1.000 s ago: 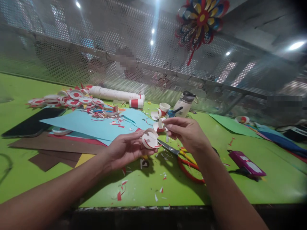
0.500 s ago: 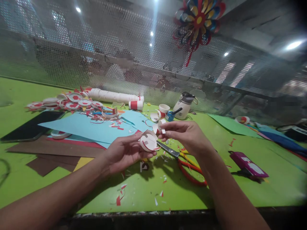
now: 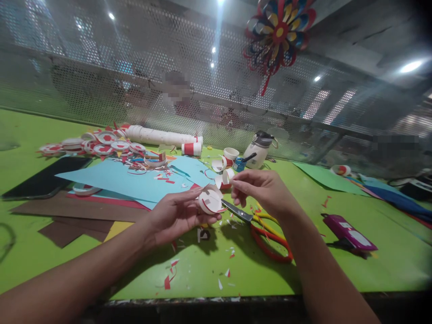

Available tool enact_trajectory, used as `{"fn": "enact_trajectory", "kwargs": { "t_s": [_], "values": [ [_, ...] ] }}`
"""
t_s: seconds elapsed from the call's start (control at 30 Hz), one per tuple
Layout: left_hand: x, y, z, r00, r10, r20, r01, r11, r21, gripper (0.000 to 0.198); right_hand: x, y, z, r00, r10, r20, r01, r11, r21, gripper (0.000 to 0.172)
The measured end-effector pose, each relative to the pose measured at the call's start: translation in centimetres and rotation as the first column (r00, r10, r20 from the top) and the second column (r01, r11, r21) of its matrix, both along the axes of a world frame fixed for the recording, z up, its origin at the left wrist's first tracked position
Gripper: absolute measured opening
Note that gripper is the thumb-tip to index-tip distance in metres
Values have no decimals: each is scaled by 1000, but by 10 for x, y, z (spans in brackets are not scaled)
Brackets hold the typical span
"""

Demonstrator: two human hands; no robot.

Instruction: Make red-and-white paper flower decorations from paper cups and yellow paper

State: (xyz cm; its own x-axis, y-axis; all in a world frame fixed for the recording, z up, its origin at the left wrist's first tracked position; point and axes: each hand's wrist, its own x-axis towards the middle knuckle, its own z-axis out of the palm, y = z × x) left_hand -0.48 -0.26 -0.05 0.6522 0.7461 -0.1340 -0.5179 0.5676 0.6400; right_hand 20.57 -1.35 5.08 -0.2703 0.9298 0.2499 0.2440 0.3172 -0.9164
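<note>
The white round base of a cut-down paper cup (image 3: 210,200), its rim edged in red, rests in my left hand (image 3: 180,213), gripped between thumb and fingers. To the right of it, my right hand (image 3: 259,189) is closed, thumb and index finger pinched together. Whether anything sits between those fingertips I cannot make out. Just beyond them lies a curled red-and-white cup piece (image 3: 222,180). On the table under my hands are scissors (image 3: 272,236) with red and yellow handles, partly hidden by my right wrist. Red and white paper scraps (image 3: 168,282) are scattered around.
Light-blue paper (image 3: 111,177), brown sheets (image 3: 77,207) and a dark tablet (image 3: 47,177) lie left. Behind stand a pile of decorated cup bases (image 3: 108,146), a stack of cups (image 3: 165,136), a blue jar (image 3: 240,164) and a bottle (image 3: 258,150). Right lies a purple object (image 3: 351,234).
A small white paper piece seen in my right fingertips earlier no longer shows there. The right fingers have drawn in closer together; the left hand still holds the cup base, nearly unmoved.
</note>
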Motion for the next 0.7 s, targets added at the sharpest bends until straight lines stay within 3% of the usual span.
{"fn": "enact_trajectory", "kwargs": {
  "t_s": [0.2, 0.43, 0.7],
  "values": [
    [2, 1, -2, 1000, 2, -11, -3, 1000, -14, 27, 0, -7, 3, 961, -97, 259, 60, 987, 150, 19],
    [5, 0, -2, 998, -6, -68, 7, 1000, 13, 25, -9, -13, 3, 944, 42, 327, -42, 999, -6, 50],
    [5, 0, -7, 995, -46, -86, 52, 997, 64, 28, -9, -9, 3, 941, 69, 332, -57, 997, -45, 51]
  ]
}}
